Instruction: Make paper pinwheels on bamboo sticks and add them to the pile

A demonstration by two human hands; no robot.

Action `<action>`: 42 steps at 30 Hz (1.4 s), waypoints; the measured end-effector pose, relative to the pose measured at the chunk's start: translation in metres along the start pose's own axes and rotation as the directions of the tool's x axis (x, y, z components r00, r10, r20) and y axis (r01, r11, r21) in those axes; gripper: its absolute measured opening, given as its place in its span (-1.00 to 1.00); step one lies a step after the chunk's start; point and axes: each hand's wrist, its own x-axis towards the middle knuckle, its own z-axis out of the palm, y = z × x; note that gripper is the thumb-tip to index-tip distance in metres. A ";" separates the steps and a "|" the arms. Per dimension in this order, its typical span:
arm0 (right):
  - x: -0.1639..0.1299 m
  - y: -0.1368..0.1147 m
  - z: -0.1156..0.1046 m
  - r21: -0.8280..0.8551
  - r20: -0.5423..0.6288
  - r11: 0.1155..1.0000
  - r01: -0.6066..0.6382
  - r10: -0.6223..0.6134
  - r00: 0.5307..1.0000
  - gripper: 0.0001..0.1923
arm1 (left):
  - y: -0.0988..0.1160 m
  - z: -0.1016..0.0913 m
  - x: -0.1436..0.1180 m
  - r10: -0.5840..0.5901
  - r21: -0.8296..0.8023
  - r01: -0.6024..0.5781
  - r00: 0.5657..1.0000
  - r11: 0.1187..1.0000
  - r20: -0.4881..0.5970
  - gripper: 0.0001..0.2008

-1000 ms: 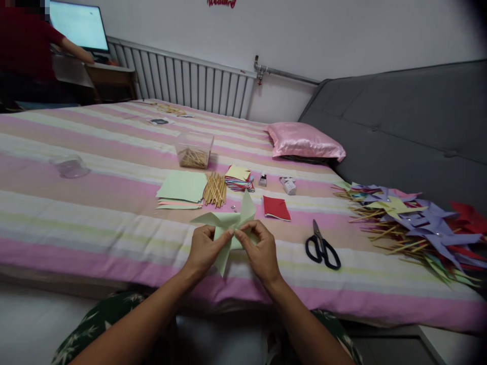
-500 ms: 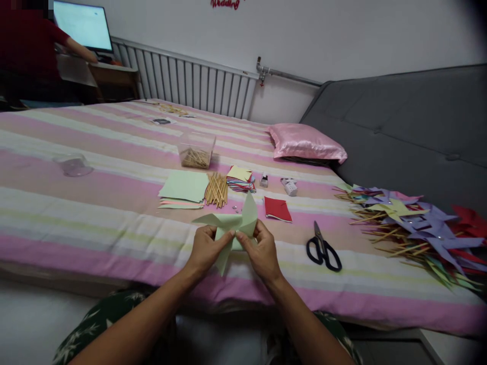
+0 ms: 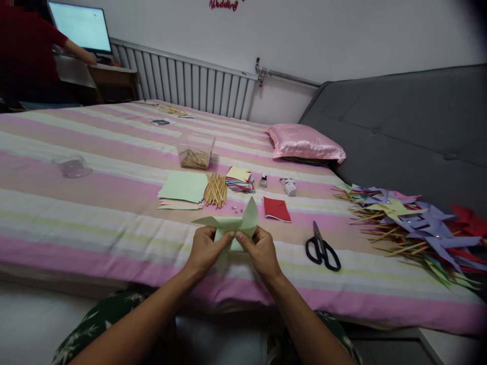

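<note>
Between my two hands is a pale green paper pinwheel [image 3: 228, 222], its vanes folded in toward the middle. My left hand [image 3: 207, 248] pinches its left side, and my right hand [image 3: 262, 251] grips the right side. Both thumbs press together at the centre, hiding what lies under them. Just beyond it lie a few tiny metallic pieces [image 3: 236, 210], a bundle of thin sticks [image 3: 216, 190] and a stack of pale green paper squares [image 3: 183, 186]. A red paper square [image 3: 277, 209] rests past my right hand, with black-handled scissors [image 3: 322, 248] farther right.
Finished pinwheels [image 3: 414, 218] are heaped at the right by the grey headboard [image 3: 411, 116]. A clear box of sticks [image 3: 196, 152], cut coloured papers [image 3: 239, 175], a small bottle [image 3: 263, 180] and a pink pillow [image 3: 306, 142] lie farther back. A person in red [image 3: 26, 50] sits at a desk.
The lower vane of the pinwheel has shifted and now looks blurred. Both hands keep their pinch at the centre, and the view has moved very slightly.
</note>
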 end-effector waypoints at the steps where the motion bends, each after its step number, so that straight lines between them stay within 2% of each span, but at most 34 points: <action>1: 0.000 0.001 0.000 0.001 0.001 1.000 0.000 0.000 1.000 -0.75 | 0.000 0.000 0.000 0.003 0.004 -0.003 1.000 1.000 0.003 -0.80; 14: 0.001 0.001 0.000 0.021 0.019 0.999 -0.027 0.027 0.999 -0.78 | -0.002 0.000 0.001 0.020 -0.019 -0.020 1.000 1.000 -0.002 -0.80; 27: 0.001 -0.004 -0.001 0.032 -0.002 0.996 -0.080 0.080 0.997 -0.75 | 0.001 0.003 -0.003 -0.042 -0.051 0.043 0.999 0.998 0.006 -0.77; 32: 0.001 -0.005 -0.003 -0.026 -0.013 0.998 -0.058 0.058 0.998 -0.71 | 0.001 0.004 -0.003 -0.097 -0.125 0.103 0.994 0.987 0.054 -0.75; 37: 0.001 -0.004 -0.003 -0.223 -0.090 0.975 0.016 -0.037 0.995 -0.79 | 0.001 0.005 -0.003 -0.183 -0.126 0.192 0.980 0.973 0.081 -0.74; 39: 0.001 -0.004 -0.004 -0.182 -0.077 0.983 -0.014 0.000 0.997 -0.79 | 0.002 0.005 -0.002 -0.208 -0.155 0.222 0.973 0.963 0.102 -0.72; 42: 0.003 -0.004 -0.008 0.055 0.006 0.984 -0.172 0.172 0.985 -0.70 | 0.003 0.004 -0.001 -0.266 -0.223 0.294 0.953 0.929 0.148 -0.68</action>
